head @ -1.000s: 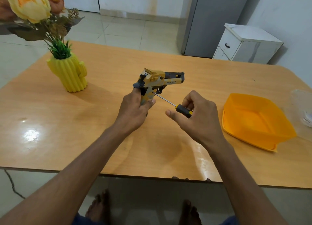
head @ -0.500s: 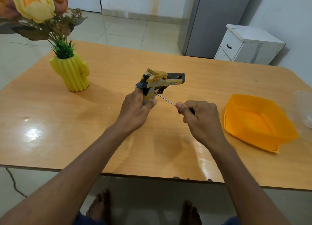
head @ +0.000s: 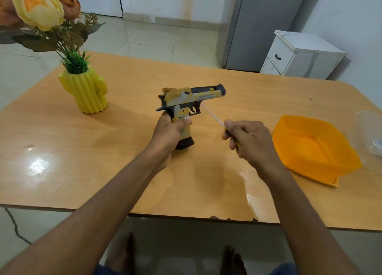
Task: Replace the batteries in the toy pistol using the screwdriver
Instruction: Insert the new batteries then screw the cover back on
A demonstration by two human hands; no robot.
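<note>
A yellow, grey and black toy pistol [head: 191, 100] stands upright over the middle of the wooden table [head: 107, 150], its barrel pointing right. My left hand [head: 170, 133] is wrapped around its grip from the left, and the dark base of the grip shows below my fingers. My right hand [head: 249, 141] is closed on the handle of a screwdriver [head: 213, 115], which is mostly hidden in my fist. The thin shaft is blurred and slants up and left, with its tip near the trigger guard.
An orange plastic tray [head: 314, 150] lies to the right of my right hand. A clear container [head: 372, 134] sits at the table's right edge. A yellow cactus vase [head: 86, 93] with flowers stands at the back left. The table's front edge is chipped.
The pistol has turned so its right side faces me, and the grip base now shows. The screwdriver tip shifted from the grip area toward the trigger guard. My right hand closed over the handle.
</note>
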